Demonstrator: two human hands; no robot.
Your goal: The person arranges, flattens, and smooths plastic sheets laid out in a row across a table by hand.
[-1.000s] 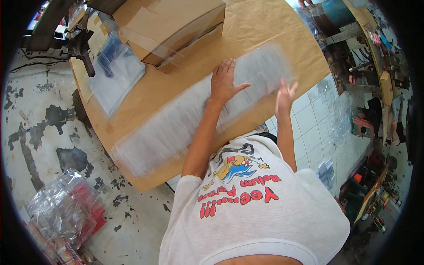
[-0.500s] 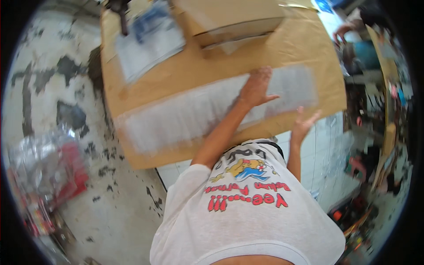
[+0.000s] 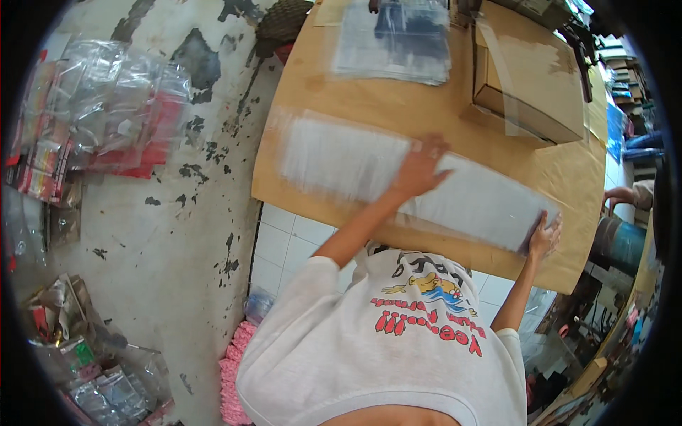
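A long band of thin, whitish clear plastic [image 3: 490,192], seemingly many overlapping sheets, lies across the brown-covered table [image 3: 312,192] in front of me. Flat on its middle is my left hand [image 3: 423,167], slightly blurred, with the fingers stretched and the thumb apart. My right hand [image 3: 545,236] touches the band's right end, its fingers extended along the edge and apart from the thumb. Whether it pinches any plastic is hard to see, but nothing shows clasped in it.
Beyond the band lie a pile of clear plastic sheets [image 3: 398,46] and a taped cardboard box [image 3: 529,78]. Plastic packages [image 3: 106,106] hang or lie at the left beside a peeling grey wall or floor. Another person's hand [image 3: 621,195] shows at the far right.
My right hand has gone from beside the table's edge onto the right end of the plastic band. My left hand stays flat on the band. The view has turned.
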